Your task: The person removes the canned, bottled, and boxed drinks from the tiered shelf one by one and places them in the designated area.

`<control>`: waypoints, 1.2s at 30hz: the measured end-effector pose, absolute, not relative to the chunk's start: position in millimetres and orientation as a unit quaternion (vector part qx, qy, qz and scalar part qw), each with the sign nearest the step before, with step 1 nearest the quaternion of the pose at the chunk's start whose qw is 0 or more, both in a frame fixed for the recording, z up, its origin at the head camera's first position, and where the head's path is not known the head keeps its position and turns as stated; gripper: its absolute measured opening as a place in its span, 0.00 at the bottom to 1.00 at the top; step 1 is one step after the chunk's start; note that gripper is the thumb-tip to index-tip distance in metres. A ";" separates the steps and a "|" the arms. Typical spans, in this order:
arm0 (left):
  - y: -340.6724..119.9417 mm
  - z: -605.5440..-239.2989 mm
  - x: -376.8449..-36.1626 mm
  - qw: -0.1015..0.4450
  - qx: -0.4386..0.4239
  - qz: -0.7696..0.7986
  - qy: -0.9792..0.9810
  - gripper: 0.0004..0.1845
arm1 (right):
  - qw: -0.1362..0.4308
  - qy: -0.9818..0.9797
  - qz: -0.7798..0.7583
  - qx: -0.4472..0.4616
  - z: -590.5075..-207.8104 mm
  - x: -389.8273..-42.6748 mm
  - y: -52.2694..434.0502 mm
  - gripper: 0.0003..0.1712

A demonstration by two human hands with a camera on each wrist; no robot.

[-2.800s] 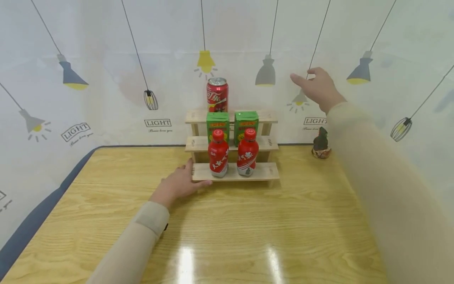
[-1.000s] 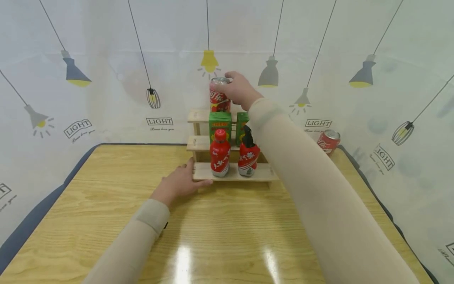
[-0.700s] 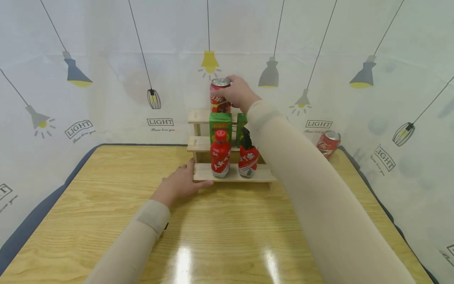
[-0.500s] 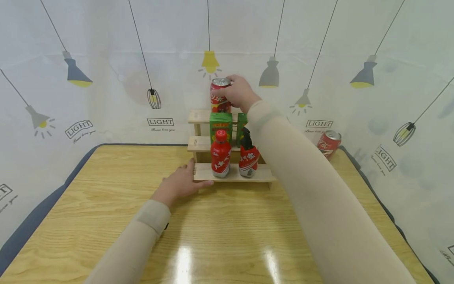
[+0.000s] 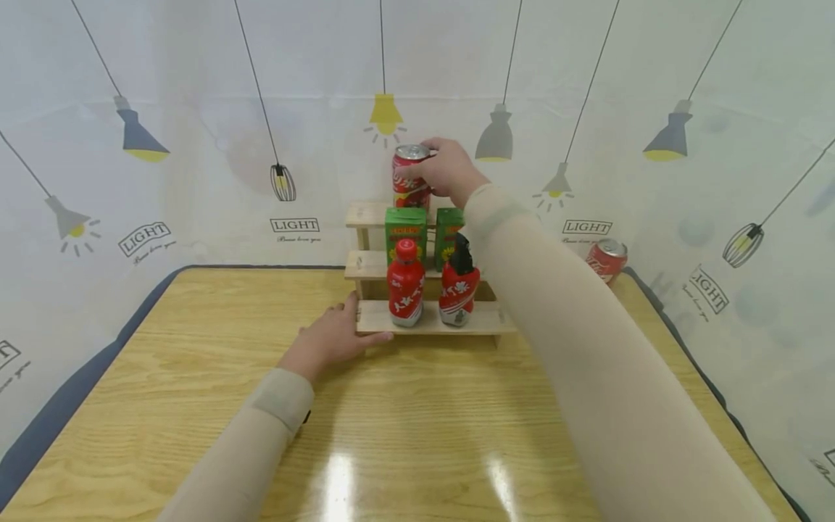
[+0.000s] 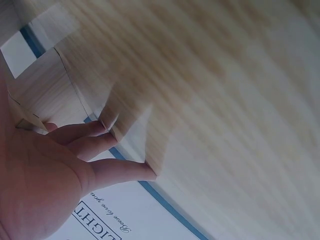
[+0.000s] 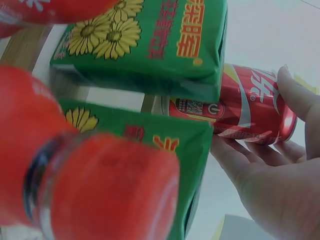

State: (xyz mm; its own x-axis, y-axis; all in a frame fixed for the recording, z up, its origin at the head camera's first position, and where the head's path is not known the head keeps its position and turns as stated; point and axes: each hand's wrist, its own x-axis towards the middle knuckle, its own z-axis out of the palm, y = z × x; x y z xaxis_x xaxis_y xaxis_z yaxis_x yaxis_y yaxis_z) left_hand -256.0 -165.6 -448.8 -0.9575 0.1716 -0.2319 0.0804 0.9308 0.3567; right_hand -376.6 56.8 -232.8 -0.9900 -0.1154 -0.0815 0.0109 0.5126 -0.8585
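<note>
While the left hand [image 5: 329, 337] lies flat-fingered against the three-tier pale wooden rack's [image 5: 369, 317] near-left corner, seemingly bracing it, the right hand [image 5: 446, 168] wraps the red drink can [image 5: 409, 177] on the far top tier.

A: What is gripped by the right hand [image 5: 449, 169]?
B: The red can [image 5: 408, 177] on the top step of the wooden rack [image 5: 430, 319].
A: And the left hand [image 5: 329, 339]?
B: It is rested against the rack's bottom step.
</note>
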 end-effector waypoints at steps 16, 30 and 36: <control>-164.6 -450.4 -255.9 0.127 0.065 0.169 0.975 0.74 | 0.088 0.842 -0.532 -0.017 -230.0 -371.1 102.4 0.38; -167.5 -450.9 -255.1 0.121 0.063 0.180 0.974 0.71 | 0.061 0.854 -0.516 -0.003 -234.8 -368.9 147.7 0.35; -169.2 -452.9 -255.4 0.121 0.062 0.180 0.974 0.73 | 0.056 0.856 -0.514 0.011 -235.4 -367.5 167.1 0.39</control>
State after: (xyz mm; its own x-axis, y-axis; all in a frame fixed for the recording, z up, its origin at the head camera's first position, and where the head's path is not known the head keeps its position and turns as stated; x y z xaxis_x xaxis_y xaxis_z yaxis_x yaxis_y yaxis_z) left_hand -255.4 -169.2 -452.9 -0.9632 0.1634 -0.2133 0.0766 0.9279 0.3650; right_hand -367.5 167.1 -235.4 -0.9936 -0.0386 -0.1066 0.0760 0.4710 -0.8789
